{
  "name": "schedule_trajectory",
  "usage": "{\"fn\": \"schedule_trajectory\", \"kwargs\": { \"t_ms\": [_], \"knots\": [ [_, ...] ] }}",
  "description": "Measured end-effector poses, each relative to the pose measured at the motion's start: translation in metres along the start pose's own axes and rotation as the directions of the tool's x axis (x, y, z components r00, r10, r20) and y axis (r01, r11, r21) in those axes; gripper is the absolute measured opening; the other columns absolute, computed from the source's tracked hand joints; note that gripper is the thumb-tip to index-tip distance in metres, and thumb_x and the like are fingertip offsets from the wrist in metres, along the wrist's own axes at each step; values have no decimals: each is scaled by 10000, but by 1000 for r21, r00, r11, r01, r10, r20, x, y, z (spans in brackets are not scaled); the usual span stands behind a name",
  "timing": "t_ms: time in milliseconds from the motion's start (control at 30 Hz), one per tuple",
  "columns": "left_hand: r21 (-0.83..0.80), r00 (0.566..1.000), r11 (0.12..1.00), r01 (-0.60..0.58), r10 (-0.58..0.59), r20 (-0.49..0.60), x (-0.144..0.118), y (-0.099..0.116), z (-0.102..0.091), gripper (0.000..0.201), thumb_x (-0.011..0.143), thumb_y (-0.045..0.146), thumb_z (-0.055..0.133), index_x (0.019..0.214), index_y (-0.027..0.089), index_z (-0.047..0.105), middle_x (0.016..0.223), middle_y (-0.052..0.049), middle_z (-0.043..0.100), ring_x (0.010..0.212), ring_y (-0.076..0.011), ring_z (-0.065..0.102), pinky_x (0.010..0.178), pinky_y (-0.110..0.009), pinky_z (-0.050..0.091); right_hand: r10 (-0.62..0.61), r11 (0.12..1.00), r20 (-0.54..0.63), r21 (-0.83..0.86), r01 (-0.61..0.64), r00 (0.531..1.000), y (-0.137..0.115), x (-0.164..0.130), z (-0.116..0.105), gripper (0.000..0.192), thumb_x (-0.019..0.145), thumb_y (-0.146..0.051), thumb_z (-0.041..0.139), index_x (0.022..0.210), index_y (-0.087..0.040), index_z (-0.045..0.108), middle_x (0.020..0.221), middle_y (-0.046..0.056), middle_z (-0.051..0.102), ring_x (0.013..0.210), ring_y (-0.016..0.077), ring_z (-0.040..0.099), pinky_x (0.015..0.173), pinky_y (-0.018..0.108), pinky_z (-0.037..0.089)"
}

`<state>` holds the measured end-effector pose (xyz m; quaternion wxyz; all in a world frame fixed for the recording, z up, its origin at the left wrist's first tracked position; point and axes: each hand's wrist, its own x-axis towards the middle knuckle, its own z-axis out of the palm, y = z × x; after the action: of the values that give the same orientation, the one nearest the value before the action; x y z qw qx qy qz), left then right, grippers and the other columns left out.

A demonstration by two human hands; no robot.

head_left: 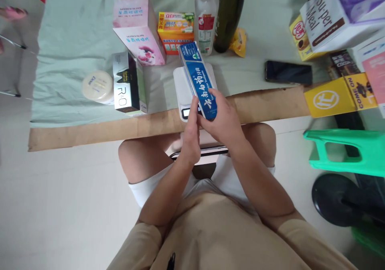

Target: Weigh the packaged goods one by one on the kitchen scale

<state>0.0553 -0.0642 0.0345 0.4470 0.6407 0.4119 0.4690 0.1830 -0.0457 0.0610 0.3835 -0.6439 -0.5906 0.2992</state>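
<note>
A blue toothpaste box [199, 83] lies slanted above a white digital scale [180, 86]. My right hand [224, 119] grips its near end, thumb on the near left side and fingers on the right. My left hand [191, 135] is held edge-on with its fingers stretched out, the tips at the box's left side, and partly covers the scale's display. Whether the box rests on the scale or hovers just over it, I cannot tell.
A black-and-silver box [122, 83], round cream tub [98, 86], pink box [141, 39] and orange box [176, 31] stand left and behind. Beyond are a clear bottle [207, 19] and dark green bottle [230, 15]. Rightward lie a phone [288, 72], yellow box [329, 98] and green stool [345, 151].
</note>
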Motion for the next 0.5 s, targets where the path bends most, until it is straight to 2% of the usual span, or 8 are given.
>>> {"fn": "schedule_trajectory", "kwargs": {
  "t_ms": [67, 133, 200, 267, 333, 400, 467, 500],
  "knots": [
    [-166, 998, 985, 38, -28, 65, 0, 3, -1, 791, 957, 732, 4, 1610, 390, 292, 1717, 30, 324, 1615, -197, 327, 1306, -411, 443, 3, 1000, -28, -1, -3, 1000, -1, 3, -7, 759, 707, -373, 797, 1408, -228, 548, 1396, 121, 628, 1268, 359, 622, 1151, 620, 504],
    [-240, 990, 967, 89, -59, 128, 0, 7, -2, 786, 947, 774, 74, 1602, 404, 301, 1723, 43, 307, 1625, -201, 298, 1329, -426, 414, 10, 1000, -59, 21, -9, 998, 2, 4, -14, 670, 714, -300, 758, 1360, -238, 592, 1362, 93, 659, 1255, 325, 637, 1158, 579, 516],
    [-254, 985, 960, 114, -76, 156, -2, 12, -2, 784, 936, 800, 130, 1596, 414, 303, 1724, 52, 302, 1630, -199, 284, 1354, -426, 370, 46, 990, -61, 134, -37, 997, 11, 1, -23, 600, 759, -302, 708, 1346, -234, 601, 1331, 77, 687, 1198, 277, 676, 1105, 514, 572],
    [-289, 984, 953, 94, -45, 173, -4, 16, -3, 773, 934, 801, 177, 1574, 404, 351, 1719, 42, 317, 1628, -206, 295, 1366, -430, 336, 100, 941, -17, 328, -88, 995, 27, -8, -41, 597, 802, -375, 690, 1371, -227, 584, 1311, 82, 706, 1105, 246, 721, 973, 452, 641],
    [-336, 983, 941, 33, 31, 183, -7, 18, -7, 762, 926, 795, 244, 1518, 362, 453, 1692, 0, 380, 1607, -235, 348, 1355, -448, 340, 143, 859, 18, 495, -133, 990, 45, -23, -70, 653, 777, -461, 740, 1374, -235, 601, 1307, 99, 715, 1045, 254, 747, 836, 418, 667],
    [-378, 978, 925, -33, 108, 179, -10, 18, -13, 739, 912, 785, 318, 1409, 302, 574, 1579, -68, 534, 1516, -272, 487, 1295, -468, 419, 176, 823, -48, 556, -120, 983, 58, -42, -111, 683, 662, -478, 850, 1291, -265, 692, 1268, 105, 736, 1030, 280, 756, 777, 415, 656],
    [-400, 973, 915, -54, 138, 184, -11, 16, -21, 700, 906, 769, 363, 1278, 255, 661, 1365, -114, 680, 1328, -282, 641, 1181, -465, 519, 204, 857, -261, 513, -44, 943, 60, -60, -157, 607, 556, -448, 920, 1131, -299, 795, 1184, 104, 770, 995, 282, 758, 759, 432, 612],
    [-410, 972, 911, -50, 140, 191, -11, 15, -25, 681, 907, 759, 375, 1220, 242, 688, 1254, -118, 720, 1224, -274, 688, 1116, -452, 555, 219, 896, -395, 443, -24, 892, 56, -67, -178, 571, 508, -394, 948, 1057, -303, 821, 1155, 94, 779, 1002, 277, 752, 762, 450, 581]
  ]
}}
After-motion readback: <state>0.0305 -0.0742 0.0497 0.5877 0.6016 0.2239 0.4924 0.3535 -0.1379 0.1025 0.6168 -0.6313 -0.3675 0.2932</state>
